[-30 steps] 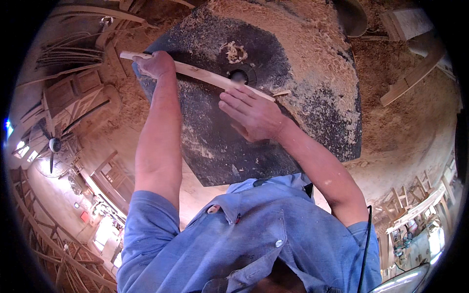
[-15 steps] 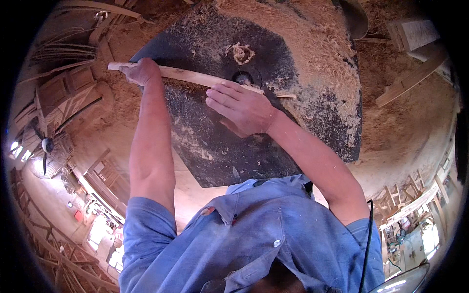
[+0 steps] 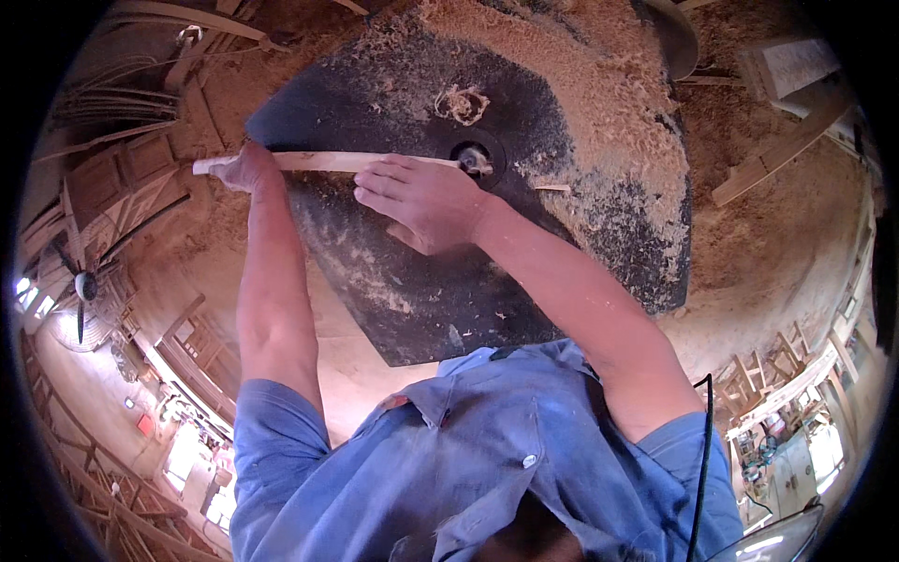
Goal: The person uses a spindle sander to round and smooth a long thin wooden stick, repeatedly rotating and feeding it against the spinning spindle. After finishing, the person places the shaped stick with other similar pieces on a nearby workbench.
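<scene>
A thin pale wooden strip [image 3: 323, 161] lies across a dark machine table [image 3: 449, 281] dusted with sawdust. My left hand [image 3: 245, 169] grips the strip near its left end, at the table's edge. My right hand [image 3: 421, 199] lies flat on the strip's right part, fingers spread and pressing it down beside the round cutter spindle [image 3: 476, 159] in the table's middle. The strip's right end meets the spindle. A curl of wood shavings [image 3: 461, 101] lies just beyond the spindle.
Thick sawdust [image 3: 599, 103] covers the far and right part of the table and the floor. Wooden boards [image 3: 777, 140] lie at the right. Wooden frames and chair parts [image 3: 122, 187] are stacked at the left, with a fan [image 3: 80, 290] nearby.
The strip and both hands have shifted left across the table; the strip's right end, which reached past the spindle before, now sits at it.
</scene>
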`<action>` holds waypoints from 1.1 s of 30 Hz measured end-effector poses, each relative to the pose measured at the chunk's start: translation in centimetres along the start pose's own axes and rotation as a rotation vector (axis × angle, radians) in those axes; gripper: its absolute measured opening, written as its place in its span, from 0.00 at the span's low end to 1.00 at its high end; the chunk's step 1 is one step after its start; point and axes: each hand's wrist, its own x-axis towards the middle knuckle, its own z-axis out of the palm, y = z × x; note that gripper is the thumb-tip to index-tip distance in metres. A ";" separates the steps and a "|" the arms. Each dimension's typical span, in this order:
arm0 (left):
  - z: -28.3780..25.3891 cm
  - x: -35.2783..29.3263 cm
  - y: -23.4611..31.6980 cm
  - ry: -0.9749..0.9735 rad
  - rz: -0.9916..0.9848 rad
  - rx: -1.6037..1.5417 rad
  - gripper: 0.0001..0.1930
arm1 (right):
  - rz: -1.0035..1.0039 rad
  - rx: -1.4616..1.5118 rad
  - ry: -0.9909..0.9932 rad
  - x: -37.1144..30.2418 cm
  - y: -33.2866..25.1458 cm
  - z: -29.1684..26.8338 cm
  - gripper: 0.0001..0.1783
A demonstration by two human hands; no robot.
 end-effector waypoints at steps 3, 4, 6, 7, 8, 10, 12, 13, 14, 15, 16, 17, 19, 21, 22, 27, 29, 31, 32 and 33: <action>-2.4 1.3 -0.6 0.012 -0.014 -0.334 0.45 | -0.012 -0.076 -0.025 1.1 -0.9 1.2 0.32; -3.0 0.9 -1.0 0.014 0.053 -0.415 0.45 | -0.015 -0.112 -0.038 1.3 -1.5 1.6 0.31; -5.0 1.0 -1.2 0.042 0.143 -0.490 0.41 | 0.048 -0.101 0.009 0.8 -3.5 2.1 0.30; -5.5 1.4 -1.6 0.059 0.158 -0.488 0.38 | 0.076 -0.090 0.028 0.2 -5.0 2.1 0.30; -6.5 1.7 -2.5 0.084 0.167 -0.484 0.35 | 0.150 -0.074 0.107 0.0 -6.8 1.2 0.30; -8.6 1.0 -2.2 -0.017 0.056 -0.667 0.36 | 0.372 -0.021 0.200 -0.5 -10.2 -1.0 0.30; -10.5 -1.2 -0.7 -0.062 -0.040 -0.829 0.36 | 0.650 0.049 0.226 -1.5 -12.5 -2.9 0.29; -11.5 -2.6 0.3 -0.053 -0.074 -0.895 0.35 | 0.803 0.246 0.115 -1.9 -12.8 -3.7 0.28; -12.6 -3.9 1.3 -0.047 -0.108 -0.962 0.35 | 0.956 0.440 0.000 -2.2 -13.3 -4.5 0.28; -13.2 -5.2 2.4 -0.038 -0.126 -0.998 0.32 | 1.103 0.632 -0.106 -2.5 -13.5 -5.0 0.29; -13.8 -6.7 3.4 -0.031 -0.144 -1.034 0.29 | 1.152 0.745 -0.078 -3.3 -13.9 -4.8 0.28; -14.5 -8.0 4.4 -0.020 -0.159 -1.066 0.26 | 1.074 0.653 -0.077 -4.2 -14.4 -4.8 0.27; -15.5 -9.7 5.0 -0.029 -0.241 -1.234 0.25 | 0.919 0.477 -0.069 -6.1 -15.4 -4.8 0.25; -16.5 -11.1 4.8 -0.180 -0.291 -1.294 0.49 | 0.887 0.412 -0.005 -8.0 -16.6 -4.7 0.24; -16.8 -12.1 4.8 -0.200 -0.348 -1.277 0.39 | 0.870 0.380 0.027 -9.0 -17.2 -4.7 0.23; -19.1 -17.7 5.9 -0.436 -0.388 -1.163 0.14 | 0.799 0.178 0.134 -15.1 -19.3 -4.8 0.25; -19.6 -20.5 6.0 -0.501 -0.397 -1.121 0.14 | 0.786 0.118 0.143 -18.1 -20.0 -5.2 0.26; -19.8 -24.0 5.4 -0.584 -0.349 -0.976 0.10 | 0.801 0.083 0.123 -21.3 -20.9 -6.0 0.27; -19.9 -26.1 5.2 -0.618 -0.326 -0.909 0.09 | 0.827 0.031 0.090 -23.0 -21.5 -6.3 0.26; -20.0 -28.4 5.1 -0.653 -0.303 -0.841 0.08 | 0.855 -0.009 0.053 -25.2 -21.8 -6.5 0.25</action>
